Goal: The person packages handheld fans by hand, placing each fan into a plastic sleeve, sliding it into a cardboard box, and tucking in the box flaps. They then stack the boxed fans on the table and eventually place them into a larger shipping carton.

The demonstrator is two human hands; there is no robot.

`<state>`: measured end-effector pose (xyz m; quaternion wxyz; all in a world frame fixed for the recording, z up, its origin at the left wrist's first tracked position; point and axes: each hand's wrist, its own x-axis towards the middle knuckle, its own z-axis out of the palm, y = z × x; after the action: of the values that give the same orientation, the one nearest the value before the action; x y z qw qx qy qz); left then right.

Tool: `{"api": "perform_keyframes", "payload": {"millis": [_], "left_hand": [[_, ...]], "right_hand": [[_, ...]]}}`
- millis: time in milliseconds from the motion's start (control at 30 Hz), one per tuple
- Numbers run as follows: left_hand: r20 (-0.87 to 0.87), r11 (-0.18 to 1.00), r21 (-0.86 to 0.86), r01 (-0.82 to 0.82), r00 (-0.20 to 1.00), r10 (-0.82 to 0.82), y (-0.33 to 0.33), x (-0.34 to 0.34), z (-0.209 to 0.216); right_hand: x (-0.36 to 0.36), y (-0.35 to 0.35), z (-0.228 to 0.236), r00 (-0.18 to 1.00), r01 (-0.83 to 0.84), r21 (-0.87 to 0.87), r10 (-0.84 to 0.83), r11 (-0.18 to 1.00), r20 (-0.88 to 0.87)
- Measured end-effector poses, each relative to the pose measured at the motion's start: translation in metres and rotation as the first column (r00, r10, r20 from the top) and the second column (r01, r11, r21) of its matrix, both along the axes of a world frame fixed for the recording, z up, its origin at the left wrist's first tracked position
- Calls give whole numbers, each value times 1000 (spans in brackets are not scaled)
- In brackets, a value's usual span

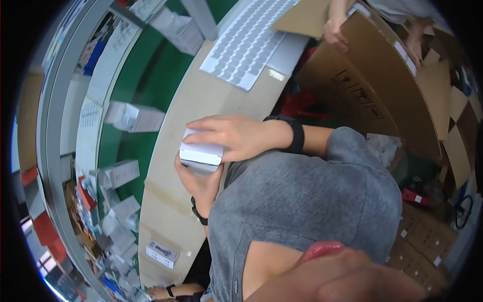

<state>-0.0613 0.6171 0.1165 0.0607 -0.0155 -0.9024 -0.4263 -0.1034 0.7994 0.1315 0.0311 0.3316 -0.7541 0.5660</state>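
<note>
A small white carton (201,155) is held between my two hands over the pale worktable, close to my chest. My right hand (226,135) lies over its top and far side, fingers stretched across it. From below, my left hand (197,186) cups the carton, thumb on one side and fingers on the other. Part of the carton is hidden under my right hand, so its far end cannot be made out. Black bands circle both wrists.
The curved worktable (166,201) bears a small printed box (162,253) and a sheet of grey round labels (246,43). Beyond it, a green conveyor belt (133,90) carries open white cartons (143,120). Another person's hand (336,34) touches a large cardboard box (372,65).
</note>
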Motion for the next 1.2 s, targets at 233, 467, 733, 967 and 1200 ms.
{"api": "perform_keyframes", "payload": {"millis": [233, 467, 733, 967, 1200], "left_hand": [[108, 841, 527, 120, 973, -206, -55, 11, -17], [101, 982, 115, 152, 981, -164, -44, 6, -20], [69, 982, 183, -51, 997, 39, -67, -33, -61], [86, 883, 278, -379, 925, 370, -101, -21, -67], [-75, 874, 46, -484, 871, 486, -146, -8, -63]], "right_hand": [[-7, -47, -18, 927, 249, -298, -137, 922, 350], [-23, -61, -40, 796, 174, -336, 69, 926, 601], [-61, -67, -85, 653, 290, -368, 98, 883, 751], [-42, -93, -60, 774, -213, 387, 396, 897, -493], [-71, -107, -61, 552, -289, 703, 713, 650, -432]]}}
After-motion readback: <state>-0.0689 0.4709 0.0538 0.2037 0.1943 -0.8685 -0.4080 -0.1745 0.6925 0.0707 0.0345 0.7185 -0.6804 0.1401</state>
